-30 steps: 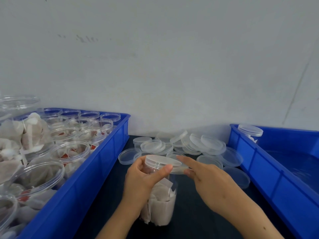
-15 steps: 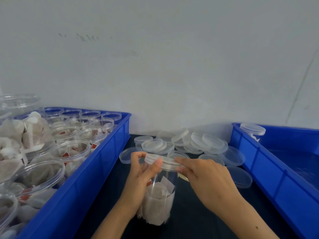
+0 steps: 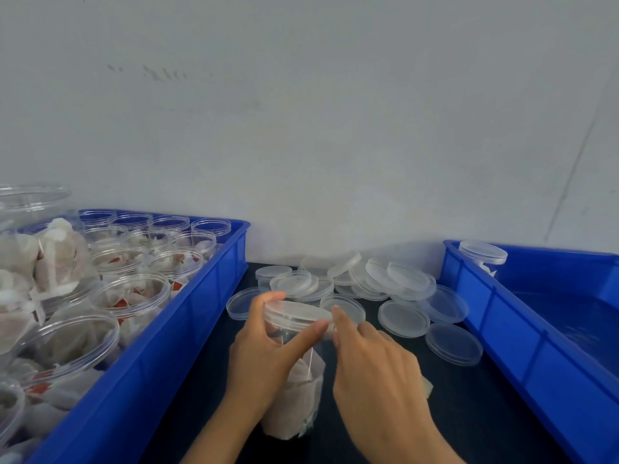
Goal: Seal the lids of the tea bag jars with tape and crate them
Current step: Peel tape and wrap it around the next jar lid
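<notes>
Grey wall behind, dark bench between two blue crates: left crate (image 3: 187,333) full of open jars, right crate (image 3: 522,333) nearly empty. Loose lids (image 3: 403,318) piled at back. Left hand (image 3: 264,360) wraps jar (image 3: 294,406) below its lid (image 3: 296,313), thumb on rim. Right hand (image 3: 375,366) fingertips pinch at rim, tape not discernible. Risk: tilted jar slips, lid seats crooked.

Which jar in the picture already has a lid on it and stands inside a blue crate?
The lone jar in the far corner of the right crate. The left crate's jars are all open, and the lidded jar in the hands is outside both crates.
</notes>
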Available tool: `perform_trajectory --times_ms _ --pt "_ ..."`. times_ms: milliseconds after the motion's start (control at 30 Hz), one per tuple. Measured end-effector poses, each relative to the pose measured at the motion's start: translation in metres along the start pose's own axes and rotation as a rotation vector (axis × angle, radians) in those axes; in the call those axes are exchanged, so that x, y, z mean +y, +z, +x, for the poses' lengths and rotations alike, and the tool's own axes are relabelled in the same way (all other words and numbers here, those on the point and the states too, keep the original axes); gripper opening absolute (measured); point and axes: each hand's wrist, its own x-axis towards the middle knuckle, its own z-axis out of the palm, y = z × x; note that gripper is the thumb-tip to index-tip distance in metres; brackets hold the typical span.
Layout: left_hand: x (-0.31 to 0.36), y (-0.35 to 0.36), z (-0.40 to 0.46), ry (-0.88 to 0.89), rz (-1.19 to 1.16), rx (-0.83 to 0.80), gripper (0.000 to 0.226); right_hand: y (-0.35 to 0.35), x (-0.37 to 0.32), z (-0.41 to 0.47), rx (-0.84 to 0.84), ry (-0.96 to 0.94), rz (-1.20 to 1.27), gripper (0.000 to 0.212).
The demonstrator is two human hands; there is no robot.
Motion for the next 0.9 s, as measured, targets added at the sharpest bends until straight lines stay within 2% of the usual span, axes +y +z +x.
perform_trajectory --times_ms 67,200,467,667,767,900 --pt "-0.002 -0.001 0.001 -0.019 -0.037 0.005 0.072 -0.004 0.006 0.001 -0.021 0.044 0.091 0.044" --pt "-0.001 -0.001 0.001 -0.091 -0.160 -0.016 0.066 -0.019 0.017 0.004 -0.192 0.115 0.272 0.050" --pt "0.006 0.003 0.000 -0.139 -0.284 -0.114 0.068 -0.026 0.038 0.004 -0.082 -0.050 0.168 0.037" --pt "0.004 -0.001 0.003 -0.186 -0.323 -0.168 0.081 -0.022 0.039 0.012 -0.139 -0.036 0.236 0.041" --pt "0.002 -0.001 0.004 -0.213 -0.350 -0.179 0.088 -0.021 0.039 0.015 -0.113 -0.053 0.223 0.041" --pt "-0.001 -0.001 0.005 -0.220 -0.362 -0.200 0.088 -0.017 0.039 0.019 -0.124 -0.059 0.212 0.039"
